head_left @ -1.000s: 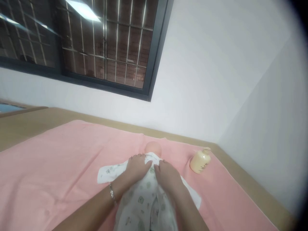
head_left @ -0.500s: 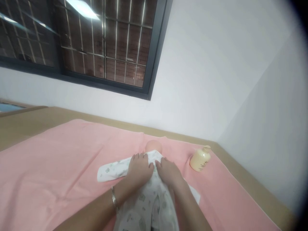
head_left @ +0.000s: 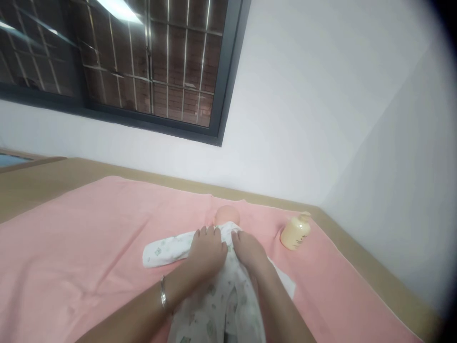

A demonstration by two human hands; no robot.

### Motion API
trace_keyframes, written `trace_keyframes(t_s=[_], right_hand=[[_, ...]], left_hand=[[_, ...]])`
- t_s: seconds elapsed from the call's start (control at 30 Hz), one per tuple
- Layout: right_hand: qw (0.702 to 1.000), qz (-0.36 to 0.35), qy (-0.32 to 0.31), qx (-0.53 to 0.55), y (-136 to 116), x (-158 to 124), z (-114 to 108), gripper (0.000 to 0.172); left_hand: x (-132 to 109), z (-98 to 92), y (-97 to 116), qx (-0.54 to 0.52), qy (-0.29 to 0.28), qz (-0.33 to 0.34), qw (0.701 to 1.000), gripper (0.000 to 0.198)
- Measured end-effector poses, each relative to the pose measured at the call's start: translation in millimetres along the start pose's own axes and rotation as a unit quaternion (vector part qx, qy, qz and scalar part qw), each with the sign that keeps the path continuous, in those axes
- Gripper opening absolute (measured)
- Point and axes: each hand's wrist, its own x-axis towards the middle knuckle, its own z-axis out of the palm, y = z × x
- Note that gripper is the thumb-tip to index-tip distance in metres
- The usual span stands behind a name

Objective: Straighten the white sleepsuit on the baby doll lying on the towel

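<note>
A white baby garment [head_left: 217, 295] with a small grey-green print lies spread lengthwise in front of me, one long sleeve [head_left: 164, 250] stretched out to the left. Just past its collar shows a round, smooth pink form [head_left: 227, 216] like a doll's head; the rest of it is hidden by the cloth. My left hand [head_left: 207, 247] rests flat on the left chest of the garment, fingers outstretched. On the right shoulder area lies my right hand [head_left: 250, 250], palm down with its fingers partly foreshortened. The other sleeve [head_left: 285, 281] shows partly beside my right forearm.
A pink blanket [head_left: 89, 228] with creases covers the tan surface [head_left: 43, 190]. To the right of the garment stands a pale yellow pump bottle [head_left: 294, 233]. Behind are a white wall [head_left: 285, 119] and a dark-framed window [head_left: 219, 95] with bars.
My right thumb has shifted slightly away from the left thumb, widening the gap between the hands. The view has moved a little; the garment and bottle otherwise stay in place.
</note>
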Motion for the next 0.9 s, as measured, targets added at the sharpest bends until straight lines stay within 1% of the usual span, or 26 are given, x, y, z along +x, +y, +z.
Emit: trace_keyframes(t_s=[0.1,0.2,0.27,0.37,0.47,0.53,0.6,0.7,0.9], right_hand=[[0.999,0.002,-0.012,0.032,2.3,2.3,-0.5,0.056],[1.000,0.001,0.000,-0.010,-4.4,-6.9,-4.2,0.050],[0.999,-0.016,0.014,-0.035,-9.5,-14.5,-6.8,0.045],[0.999,-0.035,0.025,-0.025,-11.5,-19.7,-9.0,0.041],[1.000,-0.010,0.006,0.022,-5.6,-14.0,-8.1,0.040],[0.998,0.002,-0.010,0.064,0.4,-6.4,-5.1,0.042],[0.995,0.006,-0.013,0.098,6.1,1.5,-0.1,0.046],[0.993,0.024,0.007,0.113,12.6,11.4,9.8,0.052],[0.990,0.036,0.045,0.129,21.3,20.8,25.9,0.051]], left_hand=[[-1.5,-4.8,0.5,-0.004,-0.009,0.002,1.000,0.029],[2.3,-10.0,-3.5,-0.028,-0.027,-0.016,0.999,0.031],[6.1,-12.1,-7.6,-0.057,-0.041,-0.032,0.997,0.033],[12.7,-11.7,-15.1,-0.111,-0.066,-0.056,0.990,0.037],[19.4,-5.2,-23.0,-0.151,-0.075,-0.067,0.983,0.041],[23.3,1.9,-27.2,-0.161,-0.070,-0.078,0.981,0.045],[26.1,9.2,-30.3,-0.161,-0.063,-0.093,0.981,0.048],[28.4,17.6,-33.7,-0.160,-0.049,-0.099,0.981,0.048],[29.0,26.4,-38.2,-0.167,-0.021,-0.082,0.982,0.046]])
